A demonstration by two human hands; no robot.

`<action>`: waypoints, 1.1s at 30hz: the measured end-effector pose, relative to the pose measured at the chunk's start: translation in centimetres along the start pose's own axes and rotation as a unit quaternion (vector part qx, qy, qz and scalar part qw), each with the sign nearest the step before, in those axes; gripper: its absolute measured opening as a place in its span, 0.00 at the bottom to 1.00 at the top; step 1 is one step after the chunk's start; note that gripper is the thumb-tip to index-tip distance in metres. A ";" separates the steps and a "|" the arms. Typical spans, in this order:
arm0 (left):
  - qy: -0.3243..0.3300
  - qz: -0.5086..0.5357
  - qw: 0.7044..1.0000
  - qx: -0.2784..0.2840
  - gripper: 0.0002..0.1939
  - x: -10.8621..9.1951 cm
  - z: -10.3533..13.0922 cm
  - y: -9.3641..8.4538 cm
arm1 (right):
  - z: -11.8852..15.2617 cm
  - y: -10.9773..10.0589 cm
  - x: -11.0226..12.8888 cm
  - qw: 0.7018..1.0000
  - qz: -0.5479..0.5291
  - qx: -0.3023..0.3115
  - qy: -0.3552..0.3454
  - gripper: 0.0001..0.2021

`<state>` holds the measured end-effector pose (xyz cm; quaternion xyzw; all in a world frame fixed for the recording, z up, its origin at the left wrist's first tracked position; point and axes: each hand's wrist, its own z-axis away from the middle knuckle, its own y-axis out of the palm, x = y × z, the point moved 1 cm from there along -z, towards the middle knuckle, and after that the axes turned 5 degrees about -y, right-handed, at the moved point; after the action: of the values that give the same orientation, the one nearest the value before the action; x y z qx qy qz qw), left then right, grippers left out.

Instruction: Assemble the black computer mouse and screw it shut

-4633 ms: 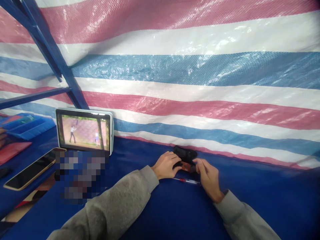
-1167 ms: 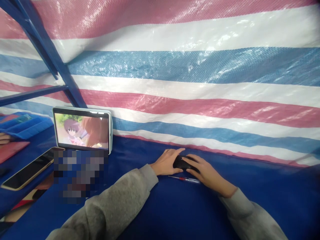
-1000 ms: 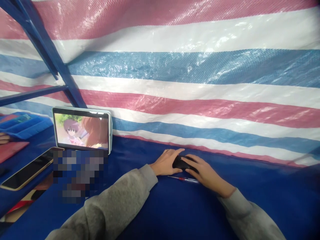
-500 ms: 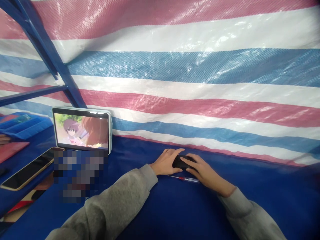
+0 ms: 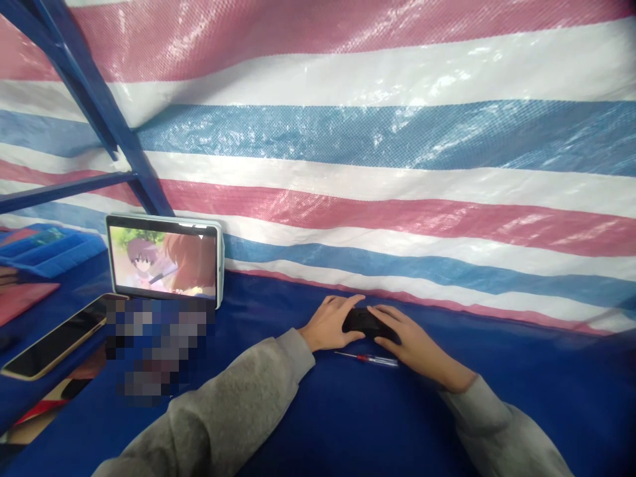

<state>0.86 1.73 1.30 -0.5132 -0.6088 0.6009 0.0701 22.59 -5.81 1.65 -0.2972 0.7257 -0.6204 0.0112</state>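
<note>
A black, rounded computer mouse [image 5: 366, 322] lies on the blue tabletop between my hands, partly covered by them. My left hand [image 5: 332, 322] grips its left end, thumb on the near side and fingers along the far side. Around the right end closes my right hand [image 5: 408, 338], its thumb at the near edge and its fingers over the far side. Just in front of the mouse lies a small screwdriver [image 5: 372, 360] with a clear and red handle, its thin shaft pointing left. Neither hand touches it.
A tablet [image 5: 163, 260] playing a cartoon leans at the back left. Near it are a phone [image 5: 57, 338], a blue compartment tray [image 5: 59, 252] and a red flat item [image 5: 24, 301]. Striped sheeting [image 5: 348, 132] hangs behind the table [image 5: 348, 424]; a blue metal frame [image 5: 94, 99] stands left.
My right hand has shifted slightly right, and its fingers have moved off the top of the mouse to its right end. More of the mouse shows. The left hand stays in place.
</note>
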 end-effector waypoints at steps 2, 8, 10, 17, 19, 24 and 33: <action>-0.005 0.008 1.000 -0.015 0.39 0.1 0.0 0.0 | 0.0 -0.2 -0.2 1.000 -0.019 -0.009 0.001 0.27; 0.004 0.005 0.997 -0.073 0.26 -0.1 0.0 -0.3 | -0.3 -0.4 0.0 0.995 -0.063 -0.060 0.049 0.24; 0.037 -0.009 0.996 -0.084 0.25 -0.2 0.1 -0.3 | -0.3 -0.1 0.1 0.993 -0.066 -0.068 0.074 0.25; 0.099 -0.032 0.995 -0.002 0.23 0.1 0.2 0.3 | -0.5 -0.7 0.6 0.983 0.026 -0.149 0.102 0.21; 0.077 -0.018 0.997 0.000 0.23 0.2 0.1 0.3 | -0.5 -2.2 1.0 0.979 0.051 -0.155 0.123 0.18; 0.045 0.022 0.999 -0.005 0.19 -0.1 0.0 -0.2 | -0.1 -4.5 2.9 0.986 0.033 0.129 0.097 0.09; -0.004 0.079 0.996 -0.034 0.18 0.2 -0.2 -0.4 | 0.5 -3.4 2.7 0.981 0.052 0.177 0.053 0.02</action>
<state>0.68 2.12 1.53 -0.5589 -0.5867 0.5860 0.0026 21.98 -7.65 5.53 -0.2190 0.6182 -0.7528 0.0574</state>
